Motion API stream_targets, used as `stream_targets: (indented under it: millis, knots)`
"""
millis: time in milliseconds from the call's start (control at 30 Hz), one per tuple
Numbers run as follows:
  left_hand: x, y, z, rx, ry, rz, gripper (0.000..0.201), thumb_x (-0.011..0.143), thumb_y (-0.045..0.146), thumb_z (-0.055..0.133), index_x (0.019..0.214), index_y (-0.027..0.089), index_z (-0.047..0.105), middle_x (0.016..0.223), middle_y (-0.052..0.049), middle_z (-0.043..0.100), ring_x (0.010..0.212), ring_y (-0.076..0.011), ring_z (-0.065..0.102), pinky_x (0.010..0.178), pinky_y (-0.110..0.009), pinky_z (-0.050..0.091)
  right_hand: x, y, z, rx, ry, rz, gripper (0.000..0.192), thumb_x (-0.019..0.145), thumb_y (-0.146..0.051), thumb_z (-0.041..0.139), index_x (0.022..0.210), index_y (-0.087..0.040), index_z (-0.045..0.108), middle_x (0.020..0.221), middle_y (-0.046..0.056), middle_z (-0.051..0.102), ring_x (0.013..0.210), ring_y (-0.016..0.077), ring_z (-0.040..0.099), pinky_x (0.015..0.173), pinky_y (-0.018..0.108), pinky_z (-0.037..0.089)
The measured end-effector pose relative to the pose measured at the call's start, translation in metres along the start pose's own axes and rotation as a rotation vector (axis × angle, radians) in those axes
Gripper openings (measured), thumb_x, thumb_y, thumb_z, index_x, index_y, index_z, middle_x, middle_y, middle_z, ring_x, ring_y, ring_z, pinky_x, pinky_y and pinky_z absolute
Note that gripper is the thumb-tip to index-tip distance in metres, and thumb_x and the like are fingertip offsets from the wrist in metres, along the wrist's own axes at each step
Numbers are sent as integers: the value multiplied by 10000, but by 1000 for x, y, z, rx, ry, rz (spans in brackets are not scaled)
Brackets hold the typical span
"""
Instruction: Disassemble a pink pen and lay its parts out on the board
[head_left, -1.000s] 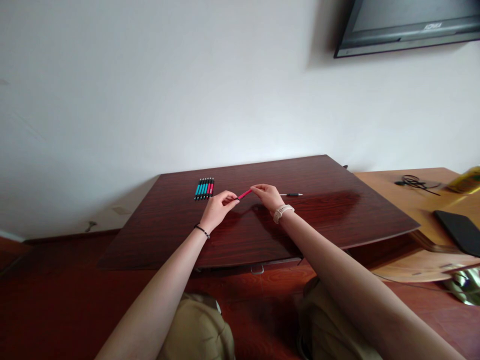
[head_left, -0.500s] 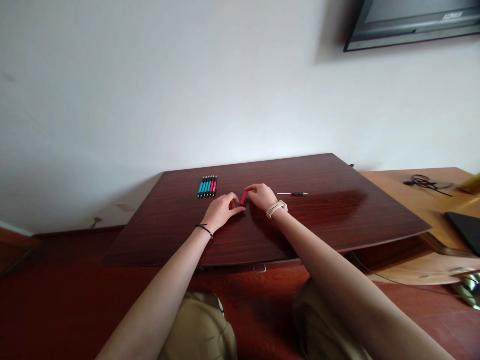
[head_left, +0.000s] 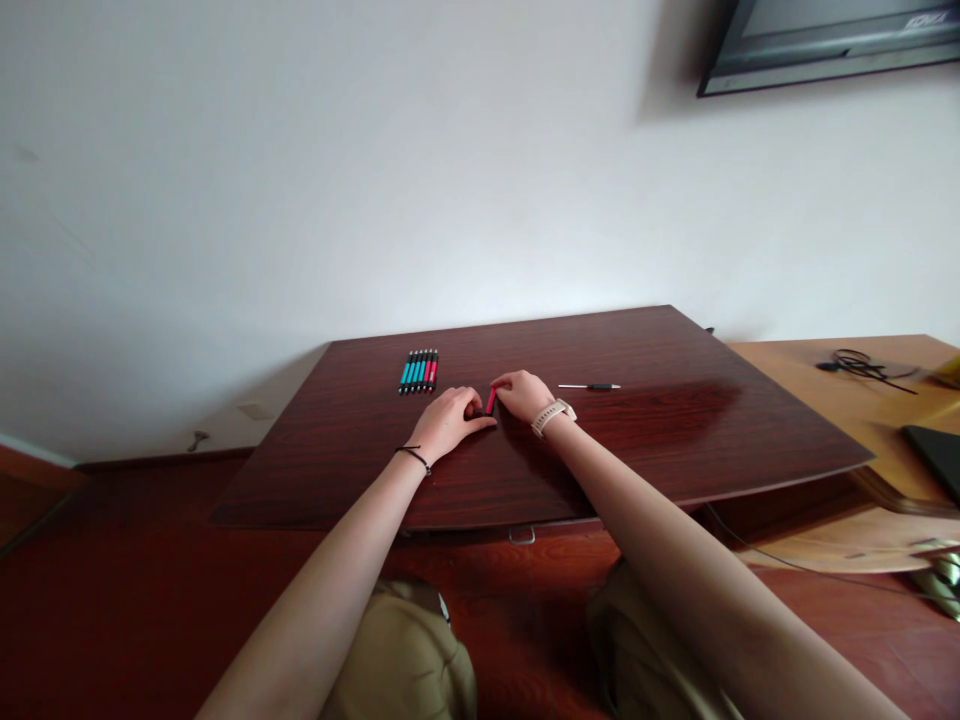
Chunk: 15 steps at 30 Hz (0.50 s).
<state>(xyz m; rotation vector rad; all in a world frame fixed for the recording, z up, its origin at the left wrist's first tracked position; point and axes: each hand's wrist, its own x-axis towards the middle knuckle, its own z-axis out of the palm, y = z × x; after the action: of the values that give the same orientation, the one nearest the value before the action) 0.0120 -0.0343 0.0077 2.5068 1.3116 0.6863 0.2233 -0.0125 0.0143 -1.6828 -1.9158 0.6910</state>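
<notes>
A pink pen barrel stands tilted between my hands, low over the dark wooden table. My right hand, with a light watch strap at the wrist, pinches its upper end. At the lower, black end, my left hand has thumb and fingers closed; a dark cord circles that wrist. Whether the black end is joined to the pink part I cannot tell. To the right lies a thin white refill with a black pen part. Beyond my left hand, several blue and pink pens lie side by side in a row.
The dark wooden table has its far edge by the white wall. On the right stands a lighter wooden desk with a coiled black cable and a black flat object. A screen hangs on the wall above.
The pink barrel shows slightly lower between my fingers, and its black lower end looks more angled toward my left hand. The view has shifted slightly; the other pens lie as before.
</notes>
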Motion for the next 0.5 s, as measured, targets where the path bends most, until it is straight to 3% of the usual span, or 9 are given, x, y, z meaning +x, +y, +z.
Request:
stream_targets:
  millis: [500]
  knots:
    - [0, 0, -2, -13, -16, 17, 357, 907, 567, 806, 942, 236, 677, 898, -32, 675, 858, -235, 626, 770, -345, 492, -1, 0, 1, -67, -7, -47, 388, 961, -235, 609, 1297, -225, 803, 1328, 100, 786, 1261, 298, 728, 1087, 354, 528]
